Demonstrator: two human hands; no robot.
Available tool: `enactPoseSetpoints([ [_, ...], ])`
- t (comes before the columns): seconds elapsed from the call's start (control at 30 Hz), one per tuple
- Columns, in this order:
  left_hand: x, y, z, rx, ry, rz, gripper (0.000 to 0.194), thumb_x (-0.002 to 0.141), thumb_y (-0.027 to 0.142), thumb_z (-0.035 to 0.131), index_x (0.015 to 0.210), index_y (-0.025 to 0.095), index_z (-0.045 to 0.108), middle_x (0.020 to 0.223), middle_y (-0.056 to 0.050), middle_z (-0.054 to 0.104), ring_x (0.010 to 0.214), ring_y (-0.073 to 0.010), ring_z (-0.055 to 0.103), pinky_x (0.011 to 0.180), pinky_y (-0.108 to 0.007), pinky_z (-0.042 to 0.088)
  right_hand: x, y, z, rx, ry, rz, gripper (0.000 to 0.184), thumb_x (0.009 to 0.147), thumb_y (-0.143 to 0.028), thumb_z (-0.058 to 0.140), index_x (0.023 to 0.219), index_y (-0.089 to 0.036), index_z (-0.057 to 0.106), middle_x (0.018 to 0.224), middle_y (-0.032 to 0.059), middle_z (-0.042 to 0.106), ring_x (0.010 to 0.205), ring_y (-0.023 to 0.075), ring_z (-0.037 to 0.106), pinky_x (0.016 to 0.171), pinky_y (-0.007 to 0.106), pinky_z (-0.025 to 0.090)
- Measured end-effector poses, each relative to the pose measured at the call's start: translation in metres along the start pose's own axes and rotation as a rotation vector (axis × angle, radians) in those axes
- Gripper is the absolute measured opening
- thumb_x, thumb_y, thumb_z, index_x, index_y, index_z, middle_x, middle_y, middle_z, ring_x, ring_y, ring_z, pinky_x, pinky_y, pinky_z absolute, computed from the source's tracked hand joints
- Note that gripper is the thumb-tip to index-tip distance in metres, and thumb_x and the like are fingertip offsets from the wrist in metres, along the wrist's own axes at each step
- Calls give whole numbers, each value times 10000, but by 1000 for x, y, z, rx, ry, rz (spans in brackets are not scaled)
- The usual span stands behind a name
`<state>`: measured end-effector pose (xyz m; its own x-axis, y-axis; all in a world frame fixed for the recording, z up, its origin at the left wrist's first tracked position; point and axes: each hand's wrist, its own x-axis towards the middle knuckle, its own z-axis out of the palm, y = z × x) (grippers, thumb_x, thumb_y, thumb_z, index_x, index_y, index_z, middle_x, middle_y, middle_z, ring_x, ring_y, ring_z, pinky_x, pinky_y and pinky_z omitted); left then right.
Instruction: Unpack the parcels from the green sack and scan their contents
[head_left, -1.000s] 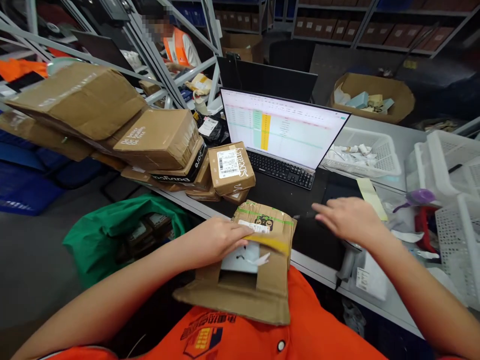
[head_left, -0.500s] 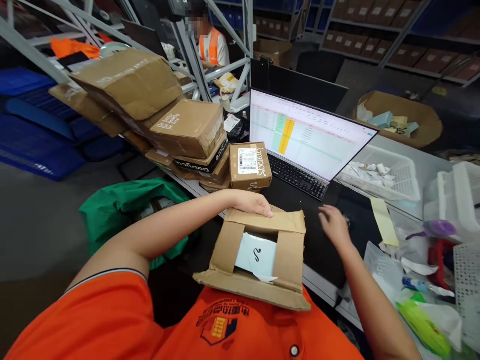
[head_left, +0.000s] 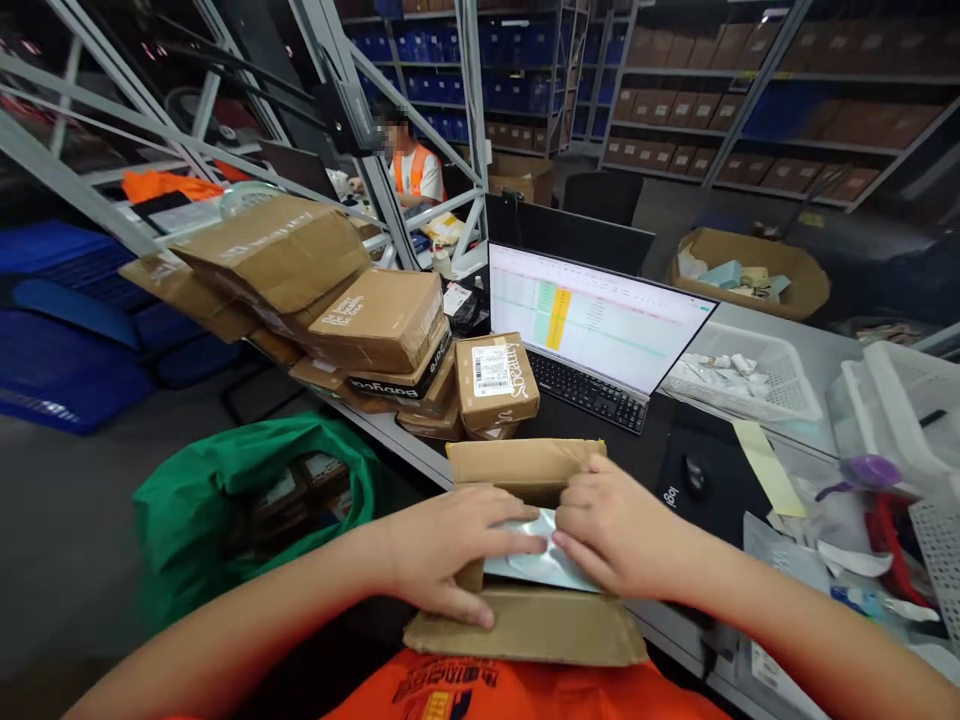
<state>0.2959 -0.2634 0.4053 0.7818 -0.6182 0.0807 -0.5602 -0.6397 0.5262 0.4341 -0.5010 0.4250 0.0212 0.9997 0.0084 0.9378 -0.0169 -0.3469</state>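
An open cardboard box (head_left: 525, 625) is in front of my chest, its near and far flaps folded out. A shiny pale blue packet (head_left: 536, 572) shows inside it. My left hand (head_left: 457, 545) reaches over the box's left side with fingers stretched out, the fingertips on the packet and the thumb by the near flap. My right hand (head_left: 619, 520) is over the box's right side, fingers curled and closed at the packet's edge. Both hands partly hide the packet and the side flaps.
Stacked cardboard boxes (head_left: 375, 320) stand left of the monitor (head_left: 592, 310) and keyboard (head_left: 589, 390). A mouse (head_left: 695, 475) lies on its pad. White baskets (head_left: 780, 385) are on the right. A green bag (head_left: 180, 520) holding boxes stands lower left. A person in an orange vest (head_left: 416, 172) sits beyond.
My right hand has moved left from beside the mouse to the box. My left hand has left the far flap and now lies over the packet. The far flap stands raised.
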Motion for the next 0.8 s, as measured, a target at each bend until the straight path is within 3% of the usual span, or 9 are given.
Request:
enactPoseSetpoints([
  [0.1,-18,-9,12,199,75,57,481,852,561,687,1186,217,652,1226,-156,690,1051,-309,654,942,-442,524,-18,6,-14,-18,-31,185,130,954,-234,540,889,-211,650,764,32,664,753,190,599,802,355,391],
  [0.17,-28,-18,20,260,177,108,335,898,532,593,961,209,655,934,-133,711,847,-275,644,833,-440,535,-22,8,-11,-118,-102,293,85,926,-190,569,918,-200,653,780,52,667,766,221,615,715,350,391],
  [0.23,-36,-25,29,271,325,109,235,907,435,516,885,225,618,805,-105,673,774,-258,619,807,-443,535,-19,8,0,-228,-115,346,65,910,-178,606,944,-178,662,815,75,669,792,249,629,693,361,399],
  [0.3,-44,-31,38,255,517,71,206,873,339,476,976,223,611,854,-108,686,821,-260,632,846,-457,535,-14,6,12,-286,-76,319,180,876,-265,711,1026,-172,673,893,83,663,846,268,629,733,374,428],
  [0.37,-54,-35,46,231,657,31,324,839,283,453,1122,213,592,975,-125,709,919,-273,651,900,-483,530,-9,2,21,-304,-36,250,472,775,-418,831,1145,-175,669,966,86,643,893,285,614,765,390,452],
  [0.47,-77,-37,57,213,674,-35,449,852,265,415,1274,217,562,1185,-150,696,1108,-301,639,989,-533,507,-7,-2,27,-332,-28,209,828,634,-556,892,1290,-129,622,1022,116,627,920,315,587,794,437,472],
  [0.53,-96,-40,64,219,638,-65,485,888,279,389,1344,230,547,1282,-151,669,1201,-315,614,1040,-559,487,-4,-3,30,-341,-53,256,822,598,-522,903,1251,-100,635,1057,142,625,950,334,575,812,464,472],
  [0.67,-119,-47,90,234,618,-197,587,992,481,283,1500,242,457,1478,-157,542,1346,-356,535,1134,-597,425,3,0,34,-231,-96,367,534,598,-354,856,1037,-112,672,1083,144,638,1003,328,569,842,447,462],
  [0.8,-109,-46,125,129,746,-345,775,901,762,405,1546,333,386,1637,-127,326,1449,-413,404,1159,-650,378,-8,5,33,43,68,439,543,579,-233,789,1091,-153,628,1114,115,655,1038,300,579,936,441,427],
])
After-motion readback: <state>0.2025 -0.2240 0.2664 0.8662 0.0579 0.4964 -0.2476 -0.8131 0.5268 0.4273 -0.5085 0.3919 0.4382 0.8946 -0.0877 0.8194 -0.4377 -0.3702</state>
